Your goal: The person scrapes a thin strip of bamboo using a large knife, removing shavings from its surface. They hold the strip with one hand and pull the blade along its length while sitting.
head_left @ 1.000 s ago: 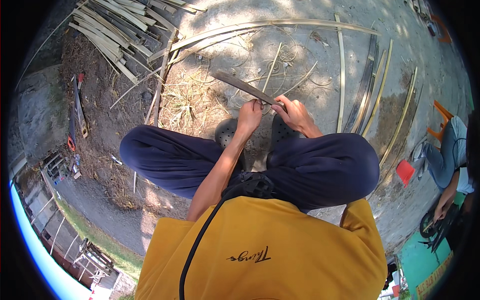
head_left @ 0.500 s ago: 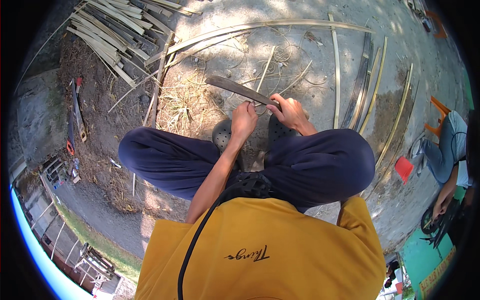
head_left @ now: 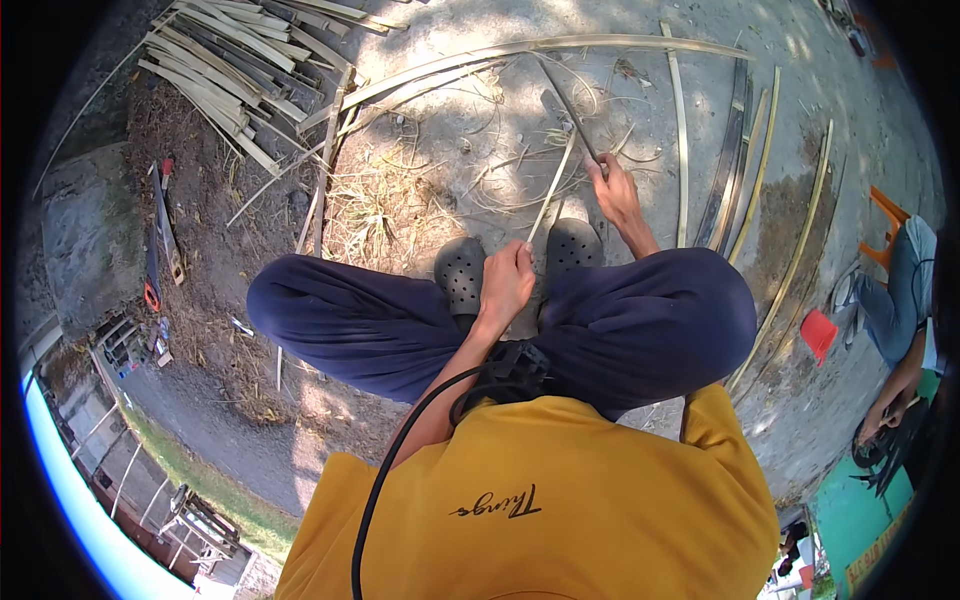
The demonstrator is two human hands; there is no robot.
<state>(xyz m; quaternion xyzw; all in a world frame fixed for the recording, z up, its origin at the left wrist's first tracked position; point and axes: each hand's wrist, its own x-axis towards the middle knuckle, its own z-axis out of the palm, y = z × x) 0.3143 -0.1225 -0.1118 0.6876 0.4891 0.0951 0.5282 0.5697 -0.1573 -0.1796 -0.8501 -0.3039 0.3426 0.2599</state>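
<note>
Far left: handsaw (head_left: pixel 166 228) on dirt, split-strip pile (head_left: pixel 205 72) above it. Left hand (head_left: pixel 507 282), fingers closed on near end of thin pale strip (head_left: pixel 551 194); strip runs forward between the shoes (head_left: pixel 460 275). Strip's far end is by the long blade (head_left: pixel 568 106); contact unclear. Right hand (head_left: pixel 618 197), fingers wrapped round blade's near end. Red scoop (head_left: pixel 819 335) far right.

Upper left of frame: pile of strips (head_left: pixel 225 65). Left, below it: tools (head_left: pixel 168 228) on the ground (head_left: pixel 208 200). Centre: left hand (head_left: pixel 508 280) between two shoes (head_left: pixel 460 275), stick (head_left: pixel 553 188) extending up from it. Above, rightward: right hand (head_left: pixel 619 192), with knife (head_left: pixel 571 110) extending toward upper centre. Right: long strips (head_left: pixel 681 150), then chair (head_left: pixel 890 212) near the edge.
</note>
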